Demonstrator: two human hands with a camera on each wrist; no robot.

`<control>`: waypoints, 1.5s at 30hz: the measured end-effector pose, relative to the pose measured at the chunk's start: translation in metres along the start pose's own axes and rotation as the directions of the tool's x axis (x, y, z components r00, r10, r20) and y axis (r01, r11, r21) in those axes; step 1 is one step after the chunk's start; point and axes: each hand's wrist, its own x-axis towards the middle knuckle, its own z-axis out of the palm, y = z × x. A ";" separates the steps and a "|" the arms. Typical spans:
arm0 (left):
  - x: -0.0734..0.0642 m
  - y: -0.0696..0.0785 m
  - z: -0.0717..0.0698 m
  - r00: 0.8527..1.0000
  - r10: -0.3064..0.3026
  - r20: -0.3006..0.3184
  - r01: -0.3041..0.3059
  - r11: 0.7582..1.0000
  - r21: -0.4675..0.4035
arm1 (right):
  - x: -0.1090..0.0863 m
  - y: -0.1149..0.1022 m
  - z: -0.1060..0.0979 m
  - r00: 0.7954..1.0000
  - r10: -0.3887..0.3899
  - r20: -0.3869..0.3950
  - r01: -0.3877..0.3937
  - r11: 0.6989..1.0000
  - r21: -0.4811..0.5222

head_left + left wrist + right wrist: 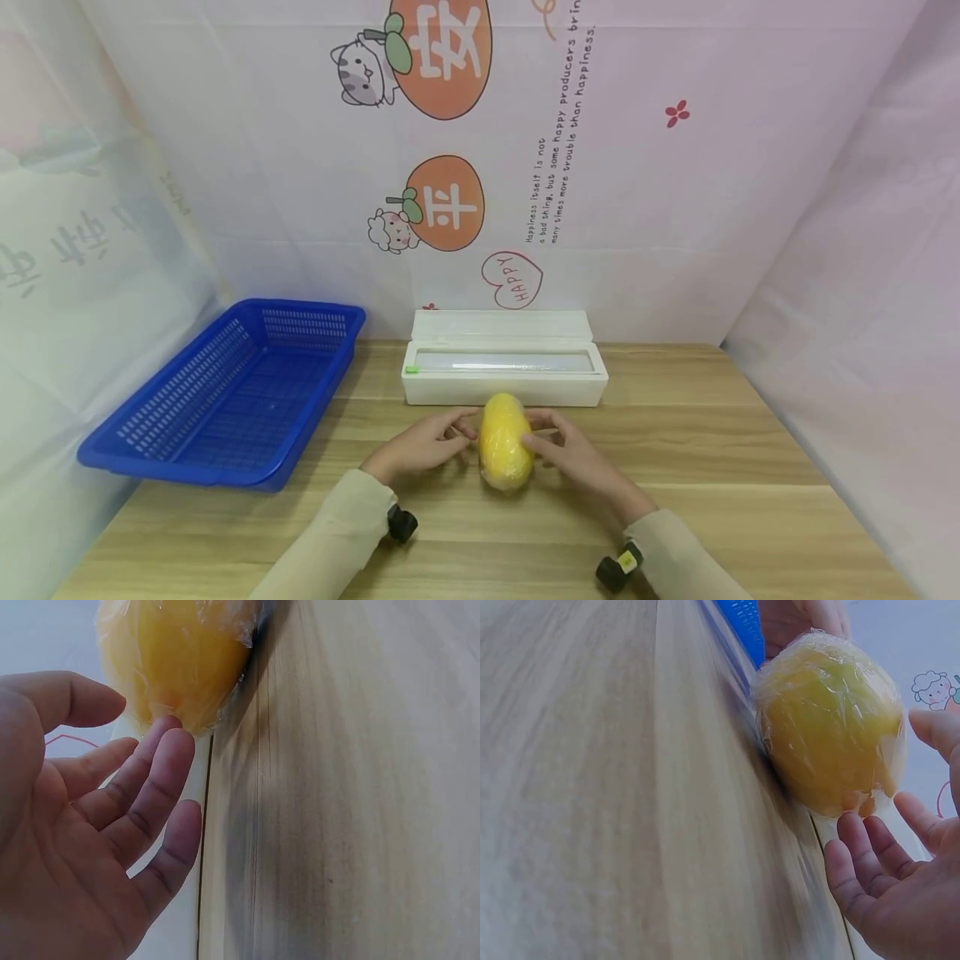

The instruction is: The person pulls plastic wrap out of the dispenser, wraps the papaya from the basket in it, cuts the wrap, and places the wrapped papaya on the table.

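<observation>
A long yellow fruit point(505, 446), wrapped in clear, wrinkled cling film, lies on the wooden table with one end toward me. My left hand point(427, 443) is on its left side, fingers relaxed and loosely bent. In the left wrist view the fingertips of that left hand point(90, 840) reach right up to the film. On the other side is my right hand point(573, 457), thumb and fingers spread, fingertips at the wrapped surface. The right wrist view shows the fruit point(829, 735) resting on the wood, its film bunched in places.
Just behind the fruit stands a white cling film dispenser point(504, 390), its lid point(502, 325) raised and a green tab at its left end. To the left sits a blue plastic basket point(311, 425) with slotted walls. Printed white cloth point(637, 192) hangs behind and beside the table.
</observation>
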 end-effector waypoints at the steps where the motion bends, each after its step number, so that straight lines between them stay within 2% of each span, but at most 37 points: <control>1: 0.000 0.000 0.000 1.000 -0.002 -0.002 0.002 1.000 -0.002 | 0.000 0.000 0.000 1.000 0.006 -0.002 -0.006 1.000 -0.004; 8: 0.001 0.002 0.002 1.000 -0.014 -0.016 0.014 1.000 -0.003 | -0.001 -0.001 -0.001 0.998 0.035 -0.044 -0.036 0.999 -0.014; 15: 0.002 0.003 0.004 1.000 0.012 -0.006 -0.012 1.000 -0.005 | -0.002 -0.002 -0.003 0.998 0.036 -0.055 -0.036 0.999 -0.006; 24: 0.005 0.003 0.011 1.000 0.007 -0.007 -0.007 0.992 -0.126 | 0.000 -0.003 -0.002 0.998 0.034 -0.061 -0.035 0.999 -0.014; 30: 0.004 0.004 0.014 1.000 0.009 -0.010 -0.011 0.983 -0.182 | 0.000 -0.013 -0.001 0.997 -0.034 -0.070 0.030 0.998 -0.063; 36: 0.002 0.002 0.016 0.999 -0.039 -0.028 0.032 0.978 -0.206 | 0.000 -0.013 -0.003 0.996 -0.055 -0.072 0.047 0.993 -0.105; 45: 0.002 -0.002 0.017 0.993 -0.113 -0.018 0.106 0.971 -0.216 | 0.003 -0.005 -0.004 0.995 -0.057 -0.086 0.057 0.998 -0.009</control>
